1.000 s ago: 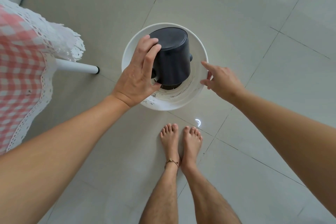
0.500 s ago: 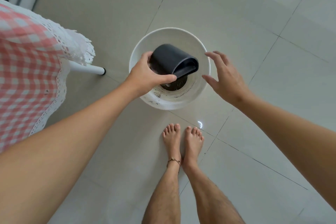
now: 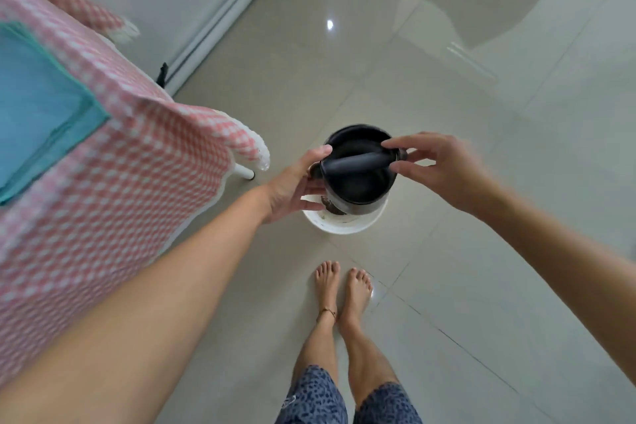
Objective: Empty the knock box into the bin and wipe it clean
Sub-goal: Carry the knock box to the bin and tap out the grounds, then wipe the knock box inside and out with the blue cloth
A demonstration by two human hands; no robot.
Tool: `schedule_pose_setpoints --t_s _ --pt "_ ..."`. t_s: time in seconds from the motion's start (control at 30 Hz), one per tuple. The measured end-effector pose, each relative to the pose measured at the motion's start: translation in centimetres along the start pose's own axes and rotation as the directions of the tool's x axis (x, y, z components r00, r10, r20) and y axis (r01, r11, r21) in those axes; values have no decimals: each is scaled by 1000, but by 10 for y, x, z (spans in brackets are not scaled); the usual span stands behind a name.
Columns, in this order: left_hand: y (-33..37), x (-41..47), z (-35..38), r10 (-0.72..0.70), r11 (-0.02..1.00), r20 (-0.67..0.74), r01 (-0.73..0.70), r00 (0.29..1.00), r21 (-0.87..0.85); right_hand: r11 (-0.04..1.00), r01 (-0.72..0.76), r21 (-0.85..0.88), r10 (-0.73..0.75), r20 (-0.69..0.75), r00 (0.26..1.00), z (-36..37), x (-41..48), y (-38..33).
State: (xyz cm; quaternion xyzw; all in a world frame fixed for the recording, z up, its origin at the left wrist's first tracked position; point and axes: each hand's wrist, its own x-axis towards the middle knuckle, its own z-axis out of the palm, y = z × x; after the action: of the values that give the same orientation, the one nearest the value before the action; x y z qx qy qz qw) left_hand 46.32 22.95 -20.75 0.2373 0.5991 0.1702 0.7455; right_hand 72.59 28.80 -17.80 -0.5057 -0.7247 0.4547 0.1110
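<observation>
Two hands on the knock box (image 3: 358, 182), mouth up, held right above the white bin (image 3: 344, 222)! Left hand (image 3: 292, 188) is wrapped around its side wall, while the right hand (image 3: 444, 170) pinches the end of the knock bar (image 3: 358, 162) at the rim. Bare feet (image 3: 342, 289) stand just behind the bin, with a gingham tablecloth (image 3: 113, 162) to its left.

Both arms are stretched forward and down. The left hand (image 3: 292, 188) is wrapped in a grip; the right hand (image 3: 444, 170) is pinched, fingers curled.
</observation>
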Motion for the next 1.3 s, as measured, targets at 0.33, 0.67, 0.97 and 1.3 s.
schedule_pose_setpoints --t_s 0.33,0.67,0.97,1.3 --pt "83 -208 15 589 668 -175 -354 789 655 998 -14 -58 12 -42 999 -51 -51 -206" --pt "46 -330 -93 683 606 -407 -159 606 780 977 151 -153 -134 117 984 41 -26 -368" --pt "-34 -418 -237 618 656 -546 12 566 755 956 256 -141 -211 271 939 185 5 -478" --pt "-105 -470 -357 308 942 -810 -42 500 333 962 -206 -180 242 209 947 252 90 -428"
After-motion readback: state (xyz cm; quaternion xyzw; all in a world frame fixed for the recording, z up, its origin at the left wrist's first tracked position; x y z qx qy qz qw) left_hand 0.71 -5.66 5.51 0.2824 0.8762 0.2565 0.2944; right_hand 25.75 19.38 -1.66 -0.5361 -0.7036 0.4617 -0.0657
